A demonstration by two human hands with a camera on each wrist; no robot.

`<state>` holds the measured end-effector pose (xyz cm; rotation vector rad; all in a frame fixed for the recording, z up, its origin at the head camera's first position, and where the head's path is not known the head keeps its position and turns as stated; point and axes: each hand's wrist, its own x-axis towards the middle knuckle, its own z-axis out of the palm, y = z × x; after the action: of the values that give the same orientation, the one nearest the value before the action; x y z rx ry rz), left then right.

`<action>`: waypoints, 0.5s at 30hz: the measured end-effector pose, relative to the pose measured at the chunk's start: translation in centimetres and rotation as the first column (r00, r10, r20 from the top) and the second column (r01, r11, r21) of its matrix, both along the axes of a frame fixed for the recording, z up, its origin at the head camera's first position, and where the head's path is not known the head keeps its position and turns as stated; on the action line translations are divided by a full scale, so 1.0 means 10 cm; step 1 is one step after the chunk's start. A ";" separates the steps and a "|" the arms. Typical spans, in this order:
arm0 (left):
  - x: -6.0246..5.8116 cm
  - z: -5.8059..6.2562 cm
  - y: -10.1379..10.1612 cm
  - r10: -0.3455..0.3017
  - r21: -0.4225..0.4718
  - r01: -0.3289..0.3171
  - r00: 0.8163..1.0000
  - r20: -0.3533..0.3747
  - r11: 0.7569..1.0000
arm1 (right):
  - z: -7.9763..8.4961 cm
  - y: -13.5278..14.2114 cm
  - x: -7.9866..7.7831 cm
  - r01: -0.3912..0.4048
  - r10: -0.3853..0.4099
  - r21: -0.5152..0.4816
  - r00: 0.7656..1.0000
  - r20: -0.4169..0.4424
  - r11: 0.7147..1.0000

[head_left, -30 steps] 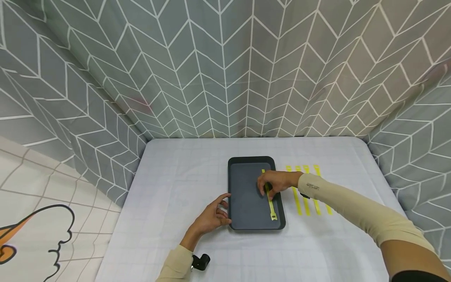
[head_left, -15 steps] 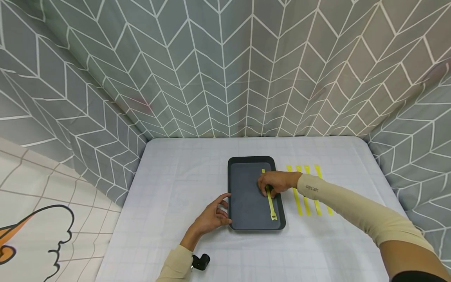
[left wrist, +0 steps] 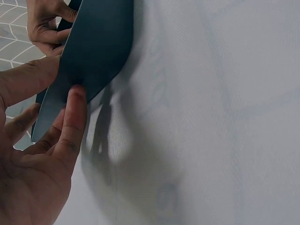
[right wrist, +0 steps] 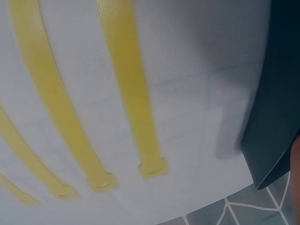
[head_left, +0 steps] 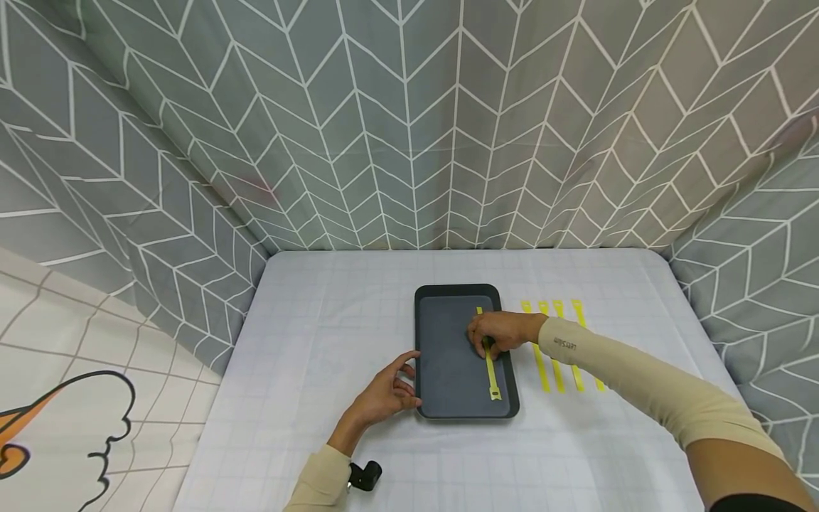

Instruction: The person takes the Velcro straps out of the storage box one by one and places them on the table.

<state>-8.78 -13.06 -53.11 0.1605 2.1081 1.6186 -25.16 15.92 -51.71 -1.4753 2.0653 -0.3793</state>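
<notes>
A shallow dark grey tray (head_left: pixel 441 355) lies lengthwise on the white-covered table. Inside it, along the right side, is a yellow hook-and-loop cable tie (head_left: pixel 491 377) with its slotted head toward the near end. My right hand (head_left: pixel 502 330) reaches in over the right rim and pinches the tie near its middle, hiding that part. At the tray's left edge, my left hand (head_left: pixel 382 395) touches the rim with spread fingers and thumb. In the left wrist view, these fingertips (left wrist: pixel 76 96) rest against the tray's outer wall (left wrist: pixel 101 42).
Several more yellow cable ties (right wrist: pixel 131 89) lie side by side on the cloth right of the tray, under the right forearm (head_left: pixel 614 363). A patterned grey curtain (head_left: pixel 409 142) hangs behind the table (head_left: pixel 320 299) and on both sides.
The near end of the yellow cable tie in the tray has shifted slightly left. Both hands stay almost where they were.
</notes>
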 end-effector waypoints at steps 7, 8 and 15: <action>0.00 -0.01 0.00 -0.009 0.007 0.009 1.000 -0.006 1.000 | 0.00 0.01 0.02 0.015 -0.014 0.017 1.000 -0.007 1.000; 0.00 -0.01 0.00 -0.010 0.008 0.010 1.000 -0.007 1.000 | -0.01 0.01 0.02 0.010 -0.010 0.020 1.000 -0.014 1.000; 0.01 -0.01 -0.01 -0.010 0.007 0.010 1.000 -0.006 1.000 | -0.01 0.02 0.03 0.026 -0.024 0.055 0.999 -0.031 0.998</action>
<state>-8.70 -13.11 -53.17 0.1774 2.1029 1.6217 -24.87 16.11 -51.85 -1.4323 2.1026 -0.3080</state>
